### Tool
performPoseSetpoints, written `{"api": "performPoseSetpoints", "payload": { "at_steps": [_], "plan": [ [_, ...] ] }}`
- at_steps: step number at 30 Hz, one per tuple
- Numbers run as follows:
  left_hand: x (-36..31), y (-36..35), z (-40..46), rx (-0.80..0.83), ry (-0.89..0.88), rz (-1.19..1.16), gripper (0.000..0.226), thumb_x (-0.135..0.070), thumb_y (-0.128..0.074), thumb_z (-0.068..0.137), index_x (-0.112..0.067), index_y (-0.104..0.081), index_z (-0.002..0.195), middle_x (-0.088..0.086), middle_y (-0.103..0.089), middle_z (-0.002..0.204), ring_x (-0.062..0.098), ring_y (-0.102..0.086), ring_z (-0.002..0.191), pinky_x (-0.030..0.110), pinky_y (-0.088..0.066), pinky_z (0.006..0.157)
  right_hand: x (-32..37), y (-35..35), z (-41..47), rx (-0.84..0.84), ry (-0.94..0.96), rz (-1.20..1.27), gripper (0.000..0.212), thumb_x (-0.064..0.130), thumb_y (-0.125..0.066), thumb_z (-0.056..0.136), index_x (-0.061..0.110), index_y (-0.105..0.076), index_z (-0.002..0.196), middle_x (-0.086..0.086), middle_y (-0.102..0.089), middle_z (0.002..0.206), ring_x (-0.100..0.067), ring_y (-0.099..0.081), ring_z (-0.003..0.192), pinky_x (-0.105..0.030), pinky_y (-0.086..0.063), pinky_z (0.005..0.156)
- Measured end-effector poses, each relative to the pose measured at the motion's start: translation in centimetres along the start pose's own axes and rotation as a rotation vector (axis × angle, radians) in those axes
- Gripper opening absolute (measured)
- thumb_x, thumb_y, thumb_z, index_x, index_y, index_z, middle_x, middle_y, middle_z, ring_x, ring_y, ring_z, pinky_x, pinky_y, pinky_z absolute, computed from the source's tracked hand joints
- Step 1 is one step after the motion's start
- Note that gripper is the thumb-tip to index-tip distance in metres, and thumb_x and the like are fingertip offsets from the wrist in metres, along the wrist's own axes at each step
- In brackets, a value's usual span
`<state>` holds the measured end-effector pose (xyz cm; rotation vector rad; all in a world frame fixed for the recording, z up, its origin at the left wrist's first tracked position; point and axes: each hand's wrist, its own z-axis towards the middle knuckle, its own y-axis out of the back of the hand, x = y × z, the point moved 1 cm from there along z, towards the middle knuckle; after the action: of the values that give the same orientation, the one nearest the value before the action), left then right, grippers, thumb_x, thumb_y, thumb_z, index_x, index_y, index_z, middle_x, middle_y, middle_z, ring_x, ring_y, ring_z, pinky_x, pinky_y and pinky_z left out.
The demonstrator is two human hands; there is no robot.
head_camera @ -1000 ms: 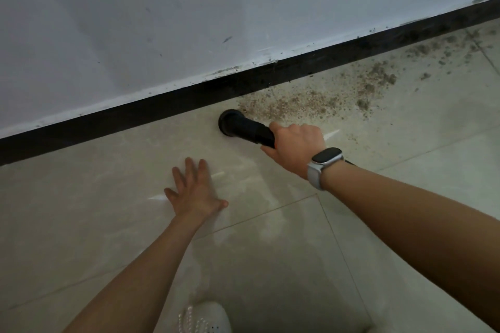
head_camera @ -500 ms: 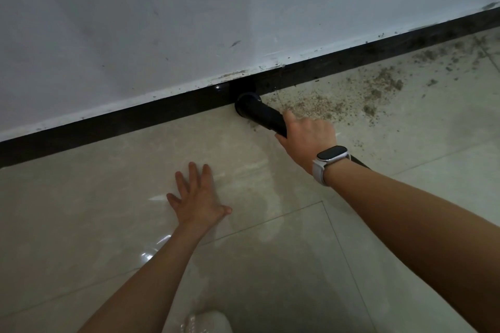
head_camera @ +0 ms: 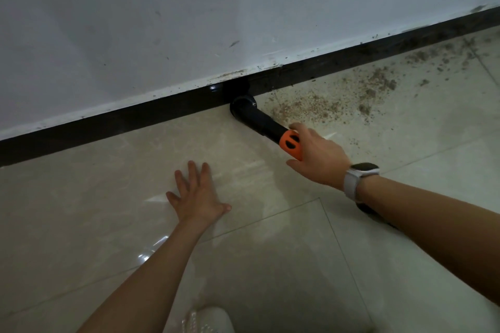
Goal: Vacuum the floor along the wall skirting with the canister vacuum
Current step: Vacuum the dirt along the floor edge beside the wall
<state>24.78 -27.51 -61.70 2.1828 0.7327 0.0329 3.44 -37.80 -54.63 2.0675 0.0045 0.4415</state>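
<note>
The white wall fills the upper half of the frame, with the black skirting running diagonally from lower left to upper right above the tiled floor. Left of centre, the floor along the skirting looks clean; to the upper right a wide scatter of brown debris lies untouched, so roughly half this stretch appears left to do. The black vacuum nozzle sits at centre, its mouth touching the skirting at the debris's left edge. The right hand grips the tube at its orange collar. The left hand lies flat and spread on the tile, grasping nothing.
</note>
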Motion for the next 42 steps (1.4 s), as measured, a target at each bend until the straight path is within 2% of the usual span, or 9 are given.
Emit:
{"api": "performPoseSetpoints", "payload": {
  "at_steps": [2,5,9,15,20,22,33,39,42],
  "plan": [
    [-0.1,0.0,0.0,-0.007,0.007,0.009,0.110,-0.044,-0.072,0.078,-0.025,0.008,0.151,0.001,0.025,0.156,0.032,0.023,0.142,0.060,-0.002,0.114,-1.9,0.3,-1.1,0.124,-0.115,0.223,0.049,0.033,-0.068,0.085,0.020,-0.039,0.122,-0.004,-0.061,0.096,-0.025,-0.065,0.070,-0.037,-0.055,0.067],
    [-0.1,-0.1,0.0,-0.012,0.012,0.003,0.110,-0.043,-0.072,0.077,-0.025,0.008,0.151,0.001,0.025,0.156,0.031,0.023,0.143,0.059,-0.002,0.114,-2.7,-0.3,-1.7,0.090,-0.130,0.111,0.031,0.033,-0.062,0.088,0.012,-0.050,0.106,-0.005,-0.062,0.079,-0.025,-0.062,0.065,-0.036,-0.053,0.061],
    [0.0,-0.3,0.1,-0.028,0.018,-0.003,0.110,-0.043,-0.073,0.076,-0.027,0.006,0.151,-0.001,0.024,0.156,0.030,0.022,0.143,0.058,-0.002,0.114,-0.4,-1.1,-1.1,0.034,-0.043,0.015,0.020,0.029,-0.056,0.090,0.016,-0.043,0.097,0.003,-0.049,0.065,-0.016,-0.047,0.054,-0.025,-0.035,0.046],
    [0.9,-1.2,-0.6,-0.156,0.065,-0.094,0.120,-0.049,-0.075,0.071,-0.011,0.007,0.150,0.007,0.014,0.158,0.025,0.014,0.145,0.046,0.001,0.117,4.6,-2.2,0.3,0.092,0.137,0.011,0.020,0.028,-0.056,0.087,0.020,-0.040,0.094,0.006,-0.043,0.065,-0.021,-0.047,0.061,-0.026,-0.030,0.048],
    [2.0,-1.8,-1.1,-0.213,0.040,-0.049,0.117,-0.064,-0.066,0.072,-0.011,0.003,0.151,0.006,0.010,0.159,0.026,0.011,0.146,0.040,-0.002,0.117,9.9,-3.7,1.5,0.139,0.237,0.039,0.028,0.029,-0.056,0.086,0.014,-0.049,0.109,-0.002,-0.055,0.082,-0.024,-0.052,0.067,-0.027,-0.036,0.055],
    [2.4,-1.8,-1.2,-0.216,0.022,-0.036,0.113,-0.064,-0.063,0.074,-0.013,0.001,0.151,0.005,0.009,0.160,0.025,0.010,0.146,0.040,-0.004,0.117,10.9,-4.3,1.7,0.140,0.257,0.030,0.029,0.029,-0.055,0.087,0.013,-0.049,0.110,0.000,-0.052,0.077,-0.022,-0.051,0.063,-0.026,-0.033,0.050],
    [0.7,2.3,-1.2,-0.132,-0.026,-0.151,0.080,-0.054,-0.060,0.084,-0.012,-0.029,0.145,0.011,-0.024,0.153,0.030,-0.025,0.139,0.042,-0.028,0.109,1.5,1.6,0.4,0.147,-0.046,-0.014,0.022,0.029,-0.057,0.088,0.016,-0.044,0.101,0.002,-0.048,0.068,-0.015,-0.047,0.055,-0.026,-0.036,0.048],
    [-9.6,5.1,-0.2,0.049,0.018,-0.724,0.047,-0.043,-0.043,0.098,-0.010,-0.048,0.130,0.010,-0.055,0.128,0.025,-0.054,0.114,0.033,-0.042,0.099,-5.0,4.2,0.5,0.126,-0.133,0.004,0.020,0.029,-0.057,0.087,0.019,-0.043,0.097,0.001,-0.052,0.066,-0.015,-0.049,0.050,-0.024,-0.038,0.046],
    [-16.3,4.6,-0.4,0.158,0.073,-1.007,0.052,-0.043,-0.045,0.097,-0.015,-0.034,0.139,0.007,-0.055,0.117,0.023,-0.058,0.101,0.037,-0.048,0.090,-7.2,4.9,1.0,0.128,-0.102,0.029,0.019,0.029,-0.055,0.088,0.018,-0.046,0.100,0.000,-0.053,0.067,-0.015,-0.050,0.048,-0.023,-0.040,0.045]
  ]
}}
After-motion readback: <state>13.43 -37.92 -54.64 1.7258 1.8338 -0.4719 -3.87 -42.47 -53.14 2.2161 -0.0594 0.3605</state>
